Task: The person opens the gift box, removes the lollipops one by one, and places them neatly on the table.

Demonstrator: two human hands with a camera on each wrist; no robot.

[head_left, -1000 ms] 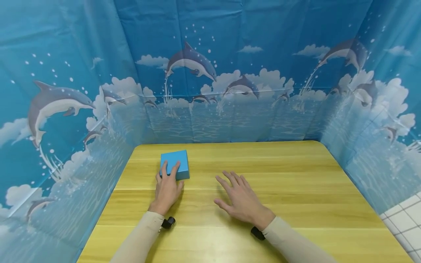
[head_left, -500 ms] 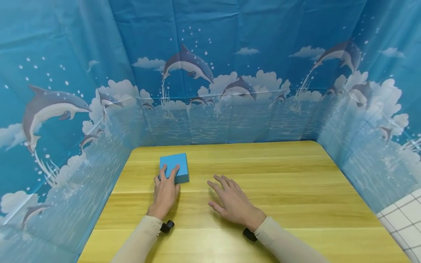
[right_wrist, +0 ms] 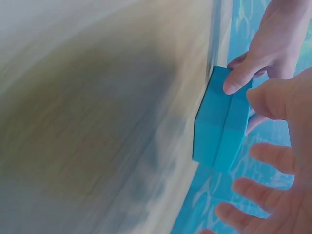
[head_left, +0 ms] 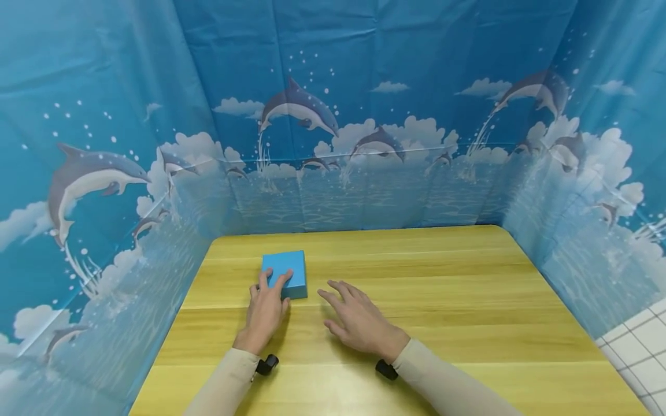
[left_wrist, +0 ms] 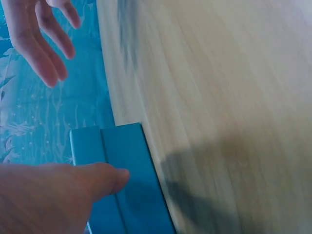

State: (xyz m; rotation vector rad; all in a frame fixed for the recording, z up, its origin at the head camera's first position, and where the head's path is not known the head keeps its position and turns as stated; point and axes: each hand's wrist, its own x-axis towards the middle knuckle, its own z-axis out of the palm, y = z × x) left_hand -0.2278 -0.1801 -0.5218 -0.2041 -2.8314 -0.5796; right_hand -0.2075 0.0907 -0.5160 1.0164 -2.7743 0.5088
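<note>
A plain blue box (head_left: 289,261) lies flat on the yellow wooden table (head_left: 442,300), left of the middle. My left hand (head_left: 264,315) grips it from the near side, with two fingers spread on its top. In the left wrist view, the thumb (left_wrist: 105,178) presses against the box's side. My right hand (head_left: 361,323) hovers over the table to the right of the box, fingers spread and loosely bent, holding nothing. The right wrist view shows its fingers (right_wrist: 265,192) apart from the box.
A blue curtain (head_left: 338,190) printed with dolphins, clouds and water surrounds the table at the back and both sides. White tiles (head_left: 637,346) show at the lower right. Each wrist carries a small black camera (head_left: 267,364) below its beige sleeve.
The blue box has slid slightly toward me and to the right with my left hand on it. My right hand has moved left, closer to the box.
</note>
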